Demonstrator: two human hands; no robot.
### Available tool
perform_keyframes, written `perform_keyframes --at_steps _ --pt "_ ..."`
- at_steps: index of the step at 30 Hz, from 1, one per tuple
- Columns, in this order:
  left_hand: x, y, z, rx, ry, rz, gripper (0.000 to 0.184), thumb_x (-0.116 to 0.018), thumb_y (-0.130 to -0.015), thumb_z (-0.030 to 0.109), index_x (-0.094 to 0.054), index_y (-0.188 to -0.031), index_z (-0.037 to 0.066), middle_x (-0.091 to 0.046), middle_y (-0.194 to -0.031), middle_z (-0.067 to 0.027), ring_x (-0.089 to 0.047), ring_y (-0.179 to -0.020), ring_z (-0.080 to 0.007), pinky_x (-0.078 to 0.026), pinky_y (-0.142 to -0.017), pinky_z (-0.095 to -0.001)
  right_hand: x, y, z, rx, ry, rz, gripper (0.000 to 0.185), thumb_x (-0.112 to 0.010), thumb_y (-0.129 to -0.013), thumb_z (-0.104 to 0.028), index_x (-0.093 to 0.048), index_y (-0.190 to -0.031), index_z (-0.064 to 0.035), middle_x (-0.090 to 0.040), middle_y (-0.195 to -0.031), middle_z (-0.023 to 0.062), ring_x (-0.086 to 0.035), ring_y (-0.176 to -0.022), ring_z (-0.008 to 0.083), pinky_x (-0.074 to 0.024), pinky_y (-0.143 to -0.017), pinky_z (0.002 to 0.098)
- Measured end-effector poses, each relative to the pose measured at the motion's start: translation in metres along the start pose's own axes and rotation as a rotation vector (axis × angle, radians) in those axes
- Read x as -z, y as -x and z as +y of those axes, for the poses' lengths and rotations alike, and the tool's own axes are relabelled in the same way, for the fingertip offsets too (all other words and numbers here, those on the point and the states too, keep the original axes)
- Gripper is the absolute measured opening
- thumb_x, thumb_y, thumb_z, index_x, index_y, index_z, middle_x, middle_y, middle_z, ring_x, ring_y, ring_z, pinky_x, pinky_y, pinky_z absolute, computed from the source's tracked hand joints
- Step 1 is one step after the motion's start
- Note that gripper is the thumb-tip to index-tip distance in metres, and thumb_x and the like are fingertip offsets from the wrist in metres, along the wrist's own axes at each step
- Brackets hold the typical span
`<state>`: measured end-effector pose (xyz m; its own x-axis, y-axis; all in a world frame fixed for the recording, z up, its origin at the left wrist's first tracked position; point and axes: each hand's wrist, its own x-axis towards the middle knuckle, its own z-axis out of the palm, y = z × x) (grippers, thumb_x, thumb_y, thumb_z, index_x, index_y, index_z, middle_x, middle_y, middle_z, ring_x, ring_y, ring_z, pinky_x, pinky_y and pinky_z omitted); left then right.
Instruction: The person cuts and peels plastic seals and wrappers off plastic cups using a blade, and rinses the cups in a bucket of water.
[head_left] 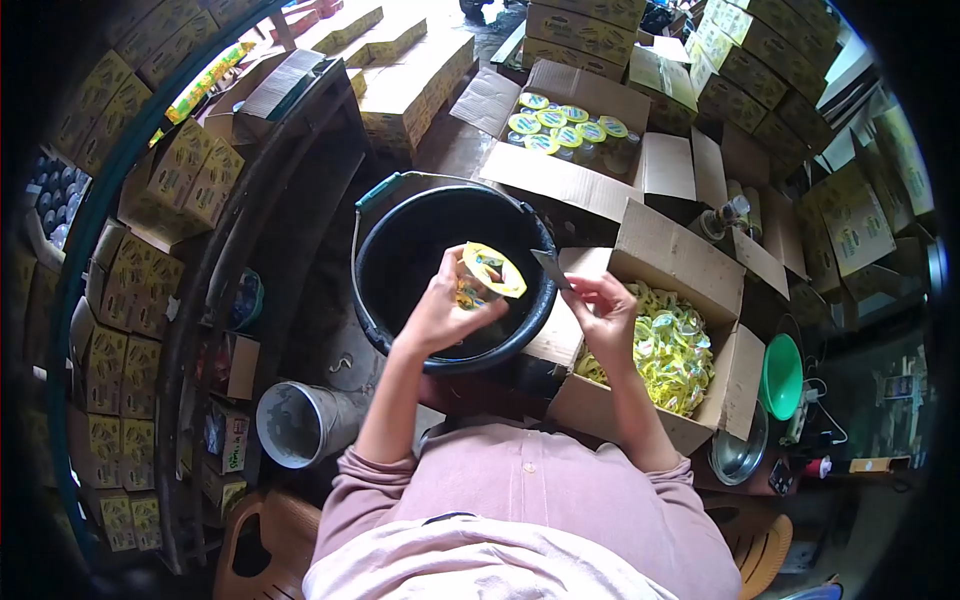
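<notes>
Over the black bucket [370, 300], my left hand [440, 312] is wrapped around a clear plastic cup [512, 284] with a yellow rim. The cup is tilted, and its top looks cut open, with a dark hole inside the rim. To the right of it, at the bucket's edge, my right hand [606, 312] pinches a thin flat blade [550, 268] that points up and left toward the cup. The blade and cup are apart. Below my right hand, an open cardboard box [740, 385] holds a heap of yellow-and-clear lid scraps [665, 345].
Ahead stands a carton [560, 178] of sealed yellow-lidded cups [550, 118]. A grey pail [290, 425] lies at the left, near a dark shelf [270, 190] with stacked boxes. On the right are a green bowl [782, 375] and a metal lid [738, 450].
</notes>
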<state>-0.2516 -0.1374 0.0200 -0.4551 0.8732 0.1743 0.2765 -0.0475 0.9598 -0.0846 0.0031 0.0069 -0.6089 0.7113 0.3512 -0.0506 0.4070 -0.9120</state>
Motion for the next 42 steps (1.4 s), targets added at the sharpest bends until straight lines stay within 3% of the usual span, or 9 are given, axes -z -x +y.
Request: perform_keyframes --at_steps 2,5,9,12,13,28,37,42 --pt "-0.013 0.002 -0.006 -0.104 0.004 0.116 0.067 -0.075 -0.063 0.013 -0.033 -0.113 -0.003 -0.058 -0.095 -0.0117 -0.059 -0.088 -0.0173 -0.047 -0.077 -0.0302 0.001 -0.014 -0.021 0.291 0.255 -0.043 0.018 -0.064 -0.070 0.004 -0.066 -0.086 -0.0055 -0.060 -0.081 0.0060 -0.060 -0.069 0.0157 -0.0486 -0.060 0.0246" --pt "-0.022 0.004 -0.018 -0.221 -0.122 0.218 0.063 -0.075 -0.060 0.010 -0.038 -0.110 0.002 -0.057 -0.095 -0.0128 -0.059 -0.089 -0.0226 -0.047 -0.077 -0.0310 0.001 -0.026 -0.025 0.576 0.499 -0.136 0.018 -0.062 -0.068 0.003 -0.064 -0.083 -0.0070 -0.060 -0.083 0.0055 -0.060 -0.075 0.0201 -0.0497 -0.065 0.0299" --pt "-0.022 0.004 -0.026 -0.318 -0.187 0.299 0.058 -0.074 -0.059 0.009 -0.042 -0.107 0.003 -0.056 -0.092 -0.0129 -0.059 -0.084 -0.0252 -0.047 -0.075 -0.0323 -0.001 -0.034 -0.029 0.827 0.738 -0.223 0.020 -0.060 -0.066 -0.002 -0.062 -0.085 -0.0084 -0.060 -0.088 0.0040 -0.059 -0.087 0.0195 -0.0474 -0.077 0.0324" --pt "-0.020 0.004 -0.025 -0.318 -0.155 0.291 0.055 -0.073 -0.059 0.011 -0.044 -0.105 0.002 -0.056 -0.091 -0.0135 -0.059 -0.083 -0.0258 -0.047 -0.074 -0.0332 -0.002 -0.036 -0.029 0.878 0.760 -0.261 0.020 -0.061 -0.066 -0.005 -0.062 -0.086 -0.0068 -0.060 -0.089 0.0043 -0.059 -0.088 0.0193 -0.0474 -0.077 0.0323" --pt "-0.019 0.004 -0.024 -0.311 -0.146 0.283 0.054 -0.072 -0.059 0.012 -0.045 -0.105 0.002 -0.057 -0.091 -0.0140 -0.059 -0.082 -0.0263 -0.047 -0.074 -0.0335 -0.003 -0.038 -0.025 0.908 0.754 -0.252 0.023 -0.060 -0.067 -0.002 -0.063 -0.088 -0.0099 -0.061 -0.088 0.0032 -0.060 -0.085 0.0189 -0.0473 -0.070 0.0315" --pt "-0.015 0.002 -0.028 -0.226 -0.125 0.255 0.044 -0.068 -0.060 0.013 -0.048 -0.095 -0.003 -0.060 -0.084 -0.0162 -0.062 -0.076 -0.0275 -0.050 -0.067 -0.0327 -0.001 -0.049 -0.017 1.013 0.753 -0.396 0.025 -0.060 -0.068 -0.009 -0.060 -0.093 -0.0065 -0.059 -0.088 0.0041 -0.058 -0.086 0.0179 -0.0486 -0.079 0.0328" --pt "-0.013 0.002 -0.030 -0.212 -0.051 0.218 0.046 -0.067 -0.060 0.010 -0.050 -0.100 -0.005 -0.062 -0.088 -0.0153 -0.063 -0.080 -0.0228 -0.050 -0.071 -0.0303 -0.008 -0.049 -0.012 1.026 0.683 -0.405 0.028 -0.060 -0.068 -0.008 -0.059 -0.095 -0.0050 -0.060 -0.085 0.0051 -0.060 -0.081 0.0179 -0.0506 -0.074 0.0312" --pt "-0.013 0.003 -0.024 -0.153 0.011 0.165 0.046 -0.066 -0.063 0.008 -0.050 -0.104 -0.004 -0.062 -0.089 -0.0133 -0.063 -0.082 -0.0186 -0.049 -0.073 -0.0280 -0.015 -0.049 -0.011 1.003 0.617 -0.390 0.030 -0.060 -0.068 -0.004 -0.059 -0.097 0.0009 -0.062 -0.084 0.0073 -0.061 -0.078 0.0196 -0.0509 -0.072 0.0329"
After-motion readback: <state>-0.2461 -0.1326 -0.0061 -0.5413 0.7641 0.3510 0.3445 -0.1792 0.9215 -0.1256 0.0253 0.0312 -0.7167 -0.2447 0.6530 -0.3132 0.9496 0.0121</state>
